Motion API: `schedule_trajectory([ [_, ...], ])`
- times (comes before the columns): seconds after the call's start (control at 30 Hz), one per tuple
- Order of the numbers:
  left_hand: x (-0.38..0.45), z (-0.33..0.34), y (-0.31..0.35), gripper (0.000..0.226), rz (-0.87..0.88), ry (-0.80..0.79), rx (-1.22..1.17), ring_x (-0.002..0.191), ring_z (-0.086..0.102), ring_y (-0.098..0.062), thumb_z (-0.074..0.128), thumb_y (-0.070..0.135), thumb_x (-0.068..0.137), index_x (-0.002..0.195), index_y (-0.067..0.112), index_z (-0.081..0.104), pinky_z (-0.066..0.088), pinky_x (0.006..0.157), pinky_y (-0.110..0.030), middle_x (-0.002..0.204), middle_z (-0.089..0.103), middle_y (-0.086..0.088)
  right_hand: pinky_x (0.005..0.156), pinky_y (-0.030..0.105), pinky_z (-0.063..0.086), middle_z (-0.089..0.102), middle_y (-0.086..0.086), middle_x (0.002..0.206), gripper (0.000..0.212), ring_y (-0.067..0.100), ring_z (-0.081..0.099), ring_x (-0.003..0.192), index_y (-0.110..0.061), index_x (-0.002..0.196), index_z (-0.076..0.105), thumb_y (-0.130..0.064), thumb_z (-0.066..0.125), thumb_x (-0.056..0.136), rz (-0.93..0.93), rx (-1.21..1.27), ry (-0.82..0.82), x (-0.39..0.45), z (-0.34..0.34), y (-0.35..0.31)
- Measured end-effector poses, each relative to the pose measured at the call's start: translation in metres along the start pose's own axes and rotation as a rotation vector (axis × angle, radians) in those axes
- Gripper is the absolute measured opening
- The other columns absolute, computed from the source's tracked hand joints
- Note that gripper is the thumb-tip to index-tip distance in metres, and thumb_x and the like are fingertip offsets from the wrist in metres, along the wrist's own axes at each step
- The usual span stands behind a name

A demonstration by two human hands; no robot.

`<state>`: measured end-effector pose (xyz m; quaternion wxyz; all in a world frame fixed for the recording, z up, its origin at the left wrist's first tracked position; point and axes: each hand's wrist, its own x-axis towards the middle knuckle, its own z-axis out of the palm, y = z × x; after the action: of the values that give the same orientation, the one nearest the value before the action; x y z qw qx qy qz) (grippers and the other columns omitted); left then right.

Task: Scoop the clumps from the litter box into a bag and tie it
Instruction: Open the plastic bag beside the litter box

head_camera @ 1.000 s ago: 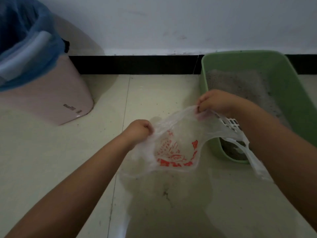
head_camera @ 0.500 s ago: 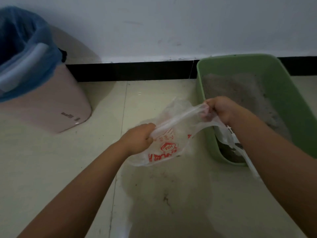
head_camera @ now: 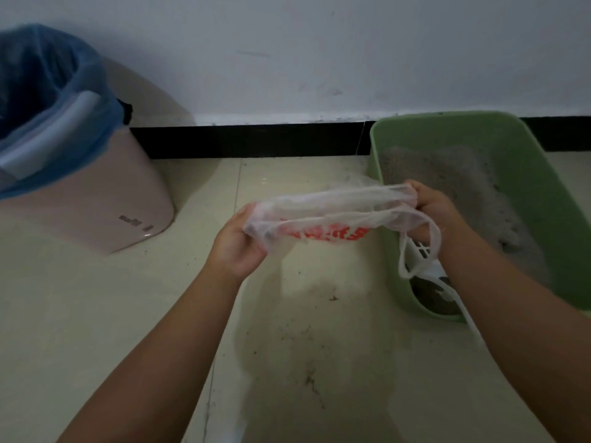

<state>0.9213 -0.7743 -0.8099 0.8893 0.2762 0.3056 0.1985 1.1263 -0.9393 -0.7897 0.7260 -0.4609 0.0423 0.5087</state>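
Both hands held the thin plastic bag (head_camera: pixel 326 212) stretched above the floor beside the green litter box (head_camera: pixel 543 199): the left hand (head_camera: pixel 238 243) gripped one end, the right hand (head_camera: pixel 436 207) pinched the other. Parting the mouth wide, loops outward, seemed wise before scooping

Two hands (head_camera: pixel 238 243) (head_camera: pixel 436 209), one bag (head_camera: pixel 332 215), one bin (head_camera: pixel 96 193)

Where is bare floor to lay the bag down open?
Bare tile lies between the pink bin and the green litter box, beneath the bag. The litter box already holds litter and a white scoop.
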Motion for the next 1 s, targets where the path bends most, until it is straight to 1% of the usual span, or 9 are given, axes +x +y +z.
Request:
schedule_trajectory([
  [0.13,0.005,0.003,-0.002,0.040,0.025,-0.339,-0.156,0.125,0.048,-0.035,0.045,0.013,0.094,0.125,-0.013,0.051,0.027,0.113,-0.043,0.129,0.051,-0.030,0.047,0.022,0.049,0.053,0.001,0.039,0.031,0.013,0.048,0.038,-0.014,0.034,0.049,0.002,0.046,0.061,-0.065,-0.029,0.033,0.011,0.000,0.002],
  [0.23,0.011,0.002,-0.002,0.035,-0.147,-0.396,-0.113,0.097,0.067,-0.030,0.071,0.009,0.076,0.104,-0.011,0.066,0.054,0.088,-0.038,0.102,0.067,-0.027,0.051,0.026,0.055,0.055,-0.001,0.040,0.032,0.016,0.058,0.045,-0.016,0.030,0.051,-0.010,0.082,0.026,-0.114,-0.041,-0.050,0.014,0.001,-0.002],
  [0.33,0.013,-0.012,-0.004,0.037,-0.253,-0.175,-0.104,0.092,0.067,-0.031,0.042,0.014,0.089,0.120,-0.005,0.053,0.057,0.079,-0.039,0.122,0.053,-0.026,0.048,0.027,0.056,0.058,0.001,0.041,0.048,0.013,0.061,0.041,-0.016,0.033,0.056,-0.016,0.090,-0.001,-0.093,-0.010,-0.093,0.017,-0.004,-0.007],
  [0.4,0.014,-0.028,-0.005,0.030,-0.176,0.117,0.189,0.079,0.066,-0.026,0.039,0.015,0.095,0.120,0.000,0.049,0.059,0.062,-0.029,0.111,0.057,-0.020,0.041,0.021,0.053,0.059,0.006,0.052,0.031,0.013,0.061,0.042,-0.014,0.051,0.060,-0.012,0.090,0.041,-0.058,-0.085,-0.028,0.014,0.001,-0.010],
  [0.47,0.002,-0.028,-0.001,0.025,-0.141,0.073,0.619,0.074,0.063,-0.021,0.047,0.017,0.096,0.109,-0.002,0.056,0.053,0.059,-0.023,0.088,0.066,-0.012,0.034,0.020,0.049,0.061,0.011,0.062,0.014,0.018,0.064,0.047,-0.012,0.071,0.059,-0.016,0.062,0.084,-0.023,-0.125,0.061,0.009,0.005,-0.012],
  [0.6,-0.011,-0.029,0.004,0.021,-0.122,0.030,1.253,0.039,0.044,0.002,0.058,0.012,0.091,0.071,0.012,0.051,0.034,0.041,-0.010,0.061,0.046,-0.001,0.064,0.032,0.056,0.066,0.019,0.088,0.042,0.030,0.068,0.084,-0.006,0.101,0.061,-0.043,0.043,0.092,0.127,-0.200,0.155,0.015,0.005,-0.006],
  [0.67,-0.006,-0.033,0.004,0.024,-0.077,0.129,1.084,0.040,0.042,0.000,0.048,0.008,0.095,0.073,0.013,0.053,0.031,0.040,-0.012,0.062,0.046,-0.002,0.057,0.026,0.054,0.068,0.011,0.074,0.034,0.026,0.067,0.072,-0.017,0.113,0.057,-0.036,0.034,0.097,0.140,-0.271,0.243,0.021,0.006,-0.004],
  [0.8,0.004,-0.032,0.005,0.028,-0.151,0.225,0.301,0.045,0.060,-0.008,0.037,-0.001,0.092,0.090,0.010,0.063,0.046,0.042,-0.014,0.059,0.067,-0.001,0.034,0.024,0.051,0.065,0.007,0.046,0.023,0.017,0.064,0.039,-0.008,0.072,0.058,-0.017,0.048,0.091,0.177,-0.203,0.308,0.025,0.008,-0.011],
  [1.0,-0.011,-0.022,0.022,0.054,-0.091,0.280,0.232,0.040,0.063,-0.016,0.040,0.006,0.094,0.049,0.003,0.070,0.050,0.038,-0.019,0.051,0.065,-0.009,0.036,0.017,0.045,0.057,0.004,0.037,0.022,0.009,0.051,0.029,0.000,0.070,0.057,0.007,0.047,0.088,-0.032,-0.739,0.225,0.019,-0.003,-0.028],
])
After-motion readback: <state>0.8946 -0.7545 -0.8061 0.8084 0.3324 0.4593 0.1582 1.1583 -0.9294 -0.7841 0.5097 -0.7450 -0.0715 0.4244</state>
